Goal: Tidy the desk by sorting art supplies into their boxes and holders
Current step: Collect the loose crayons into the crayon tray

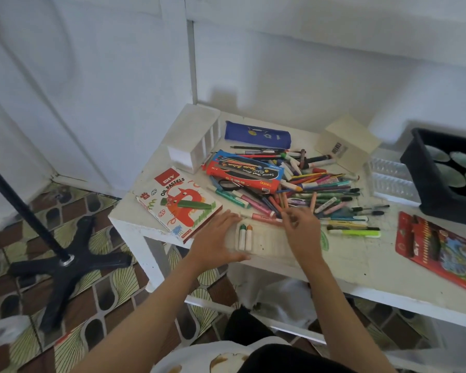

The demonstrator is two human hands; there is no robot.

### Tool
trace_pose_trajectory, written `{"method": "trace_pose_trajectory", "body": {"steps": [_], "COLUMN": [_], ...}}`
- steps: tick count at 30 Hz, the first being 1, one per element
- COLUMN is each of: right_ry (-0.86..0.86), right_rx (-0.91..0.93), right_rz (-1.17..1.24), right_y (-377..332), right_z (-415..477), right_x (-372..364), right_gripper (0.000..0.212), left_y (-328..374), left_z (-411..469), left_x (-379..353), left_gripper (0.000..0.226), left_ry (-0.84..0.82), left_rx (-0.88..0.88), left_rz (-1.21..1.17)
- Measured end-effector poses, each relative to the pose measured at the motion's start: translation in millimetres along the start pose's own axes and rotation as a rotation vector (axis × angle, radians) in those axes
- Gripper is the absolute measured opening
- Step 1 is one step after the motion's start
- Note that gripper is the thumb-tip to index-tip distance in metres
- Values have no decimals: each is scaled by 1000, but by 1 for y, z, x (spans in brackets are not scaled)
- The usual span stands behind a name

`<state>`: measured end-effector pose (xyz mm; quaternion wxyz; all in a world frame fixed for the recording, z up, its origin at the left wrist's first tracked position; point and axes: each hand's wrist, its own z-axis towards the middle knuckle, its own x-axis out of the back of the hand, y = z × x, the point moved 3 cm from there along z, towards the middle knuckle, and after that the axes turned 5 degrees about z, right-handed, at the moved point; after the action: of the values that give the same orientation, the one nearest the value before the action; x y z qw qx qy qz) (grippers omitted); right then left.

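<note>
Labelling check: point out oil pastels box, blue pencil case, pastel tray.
oil pastels box [184,196]: head view, lid print.
blue pencil case [257,134]: head view, fabric middle.
pastel tray [269,242]: head view, empty slots.

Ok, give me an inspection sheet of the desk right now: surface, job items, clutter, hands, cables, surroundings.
Surface: white desk, scribble marks near its front.
Job's things: clear tray holding two pastels at its left end; Oil Pastels box to its left; heap of pens, markers and crayons behind; red brush box, blue pencil case, white holder at the back; red pencil pack on the right.
Clutter: black bin, cardboard box, clear organiser at back right.
Hands: left hand braces the tray's left end, fingers straight; right hand blurred at the heap's edge, grip unclear.
Cables: nothing seen.
Surroundings: black stand base on patterned tiles; white walls.
</note>
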<state>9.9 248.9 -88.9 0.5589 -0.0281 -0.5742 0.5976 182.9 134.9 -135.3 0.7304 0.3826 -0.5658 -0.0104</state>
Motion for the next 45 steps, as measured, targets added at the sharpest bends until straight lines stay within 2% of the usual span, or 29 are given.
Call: {"method": "trace_pose_trajectory", "body": {"steps": [2,7,11,13,18,20,23,26,28,31,34,45], "right_ry": [3,-67,-225,-227,-133,-197,-422,-588,-627,-672,-756,-768], "right_rx": [-47,2,52,65,-36,-98,-111,-14,142,466,661,771], "right_rz": [-79,-225,-266,-267,-54,126,362,483,497,410,259,224], "right_y": [14,29,34,37,43,43,31,16,9,10,13,13], "right_z": [25,79,97,99,90,81,62,37,24,11,3,6], "right_x": [8,6,-5,-5,17,26,23,10,4,-7,-17,-22], "right_gripper": [15,29,29,25,17,11,13,20,19,13,8,8], "left_y": [0,2,7,12,19,22,26,30,32,33,32,32], "left_z": [0,0,-5,-7,-9,-8,-6,-6,-6,-6,-7,-6], "left_x": [-2,-8,-19,-22,-22,-23,-20,-18,-17,-16,-16,-16], "left_gripper": [99,97,97,101,102,101,103,101,101,104,103,101], "left_ry": [-15,-62,-54,-37,-8,11,34,34,34,42,35,33], "left_rx": [8,66,107,127,199,231,281,304,310,319,323,328], "left_rz": [8,-20,29,49,49,17,-45,-93,-104,-97,-79,-63]}}
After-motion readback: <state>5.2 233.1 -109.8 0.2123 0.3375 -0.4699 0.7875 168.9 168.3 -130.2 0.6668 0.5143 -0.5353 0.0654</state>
